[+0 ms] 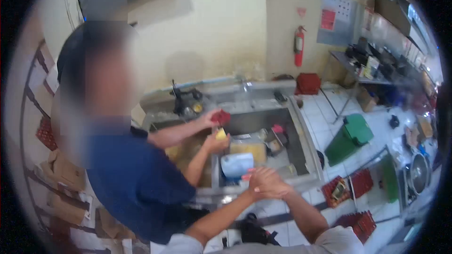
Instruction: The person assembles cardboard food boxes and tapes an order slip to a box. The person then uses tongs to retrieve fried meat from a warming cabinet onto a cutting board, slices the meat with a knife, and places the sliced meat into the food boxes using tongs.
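Hands (268, 182) clasped together, cannot tell if gripping anything; careless sideways swing could knock pale-blue container (237, 165) in sink (309, 155).

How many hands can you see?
4: the wearer's two hands, clasped by the sink; another person has two over it, one hand with something red, one hand with something yellow. No others show.

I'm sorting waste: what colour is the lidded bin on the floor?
Green: the lidded bin shows best in the head view.
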The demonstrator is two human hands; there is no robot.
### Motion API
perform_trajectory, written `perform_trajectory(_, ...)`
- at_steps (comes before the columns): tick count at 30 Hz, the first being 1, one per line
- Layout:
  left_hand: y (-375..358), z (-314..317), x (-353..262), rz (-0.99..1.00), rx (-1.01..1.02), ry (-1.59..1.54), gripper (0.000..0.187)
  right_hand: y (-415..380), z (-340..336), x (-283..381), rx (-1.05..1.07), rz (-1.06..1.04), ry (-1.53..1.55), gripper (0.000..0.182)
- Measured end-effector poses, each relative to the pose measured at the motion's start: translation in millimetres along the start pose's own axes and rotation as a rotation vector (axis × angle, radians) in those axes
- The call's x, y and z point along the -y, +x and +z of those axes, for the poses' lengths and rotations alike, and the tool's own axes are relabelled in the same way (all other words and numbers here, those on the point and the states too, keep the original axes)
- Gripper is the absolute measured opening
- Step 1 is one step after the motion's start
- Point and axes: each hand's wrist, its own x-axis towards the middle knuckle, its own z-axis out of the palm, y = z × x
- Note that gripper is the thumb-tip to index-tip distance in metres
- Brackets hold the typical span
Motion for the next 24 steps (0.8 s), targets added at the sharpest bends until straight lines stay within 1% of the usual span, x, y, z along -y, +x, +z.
perform_trajectory(1, -2.0, 10.1, -15.9, 0.089, 0.017, -0.027, 0.039, -37.2, -3.4, 12.7, 0.079, 0.134, -0.124, 0.031)
perform_trajectory(2, -7.5, 32.6, -22.3, 0.164, 0.098, -0.019, 0.036, -73.1, -4.2, 21.7, 0.097, 0.248, -0.218, 0.029)
perform_trajectory(4, -8.3, 70.9, -67.1, 0.259, 0.294, -0.086, 0.032, -143.8, -0.3, 22.0, -0.053, 0.412, -0.271, 0.027)
perform_trajectory(5, 3.7, 78.7, -96.3, 0.289, 0.405, -0.148, 0.029, -172.5, 2.5, -19.1, -0.255, 0.278, -0.186, 0.022)
perform_trajectory(6, 10.6, 87.8, -121.7, 0.330, 0.512, -0.197, 0.027, -197.5, 6.0, -42.9, -0.436, 0.007, -0.433, 0.021)
perform_trajectory(7, 4.2, 101.0, -152.2, 0.376, 0.532, -0.364, 0.023, -225.9, 8.8, -60.4, -0.585, -0.276, -0.681, 0.020)
perform_trajectory(9, 1.3, 118.4, -191.6, 0.486, 0.567, -0.654, 0.019, -281.6, 14.0, -68.9, -0.713, -0.391, -1.015, 0.021)
perform_trajectory(11, -9.8, 131.5, -225.1, 0.335, 0.725, -0.932, 0.016, -351.4, 32.4, -65.4, -0.694, 0.035, -1.149, 0.021)
perform_trajectory(12, -24.1, 136.9, -241.9, 0.246, 0.824, -1.081, 0.016, -371.9, 43.0, -49.1, -0.847, -0.002, -1.052, 0.023)
perform_trajectory(13, -41.5, 149.3, -242.8, -0.333, 1.091, -1.495, 0.022, -395.4, 39.8, -44.9, -0.944, -0.240, -0.985, 0.023)
perform_trajectory(14, -60.9, 154.7, -225.6, -0.835, 1.117, -1.458, 0.024, -426.3, 55.4, -16.4, -1.038, -0.058, -0.655, 0.025)
perform_trajectory(15, -114.9, 195.9, -185.0, -0.755, 0.853, -1.376, 0.028, -468.8, 50.1, -29.4, -0.932, -0.250, -0.236, 0.027)
perform_trajectory(16, -154.2, 205.0, -150.6, -0.394, 0.759, -0.722, 0.036, -511.4, 44.8, -42.9, -0.811, -0.406, 0.190, 0.035)
perform_trajectory(17, -215.0, 199.8, -132.0, -0.752, 0.542, -0.800, 0.033, -542.8, 38.3, -69.8, -0.754, -0.465, 0.438, 0.035)
perform_trajectory(18, -283.8, 186.4, -118.7, -1.050, 0.409, -0.946, 0.031, -569.4, 30.7, -119.2, -0.869, -0.362, 0.473, 0.036)
perform_trajectory(19, -350.5, 172.0, -105.5, -1.332, 0.185, -1.082, 0.029, -598.6, 29.8, -188.9, -1.104, -0.006, 0.259, 0.036)
perform_trajectory(20, -374.5, 131.2, -111.3, -1.175, 0.747, -0.457, 0.030, -637.3, 42.2, -272.6, -1.164, 0.414, -0.046, 0.036)
perform_trajectory(21, -397.0, 88.4, -118.4, -0.813, 1.249, 0.140, 0.036, -687.7, 70.3, -358.5, -1.059, 0.760, -0.304, 0.037)
perform_trajectory(22, -516.8, 74.3, -104.8, -0.825, 1.172, 0.188, 0.032, -740.7, 116.4, -423.0, -0.894, 0.958, -0.389, 0.037)
perform_trajectory(23, -619.5, 57.7, -98.2, -0.837, 1.094, 0.232, 0.033, -779.6, 156.0, -459.7, -0.760, 1.066, -0.400, 0.038)
perform_trajectory(24, -648.7, 16.4, -110.0, -1.033, 1.173, 0.280, 0.033, -798.7, 189.7, -489.7, -0.675, 1.124, -0.353, 0.038)
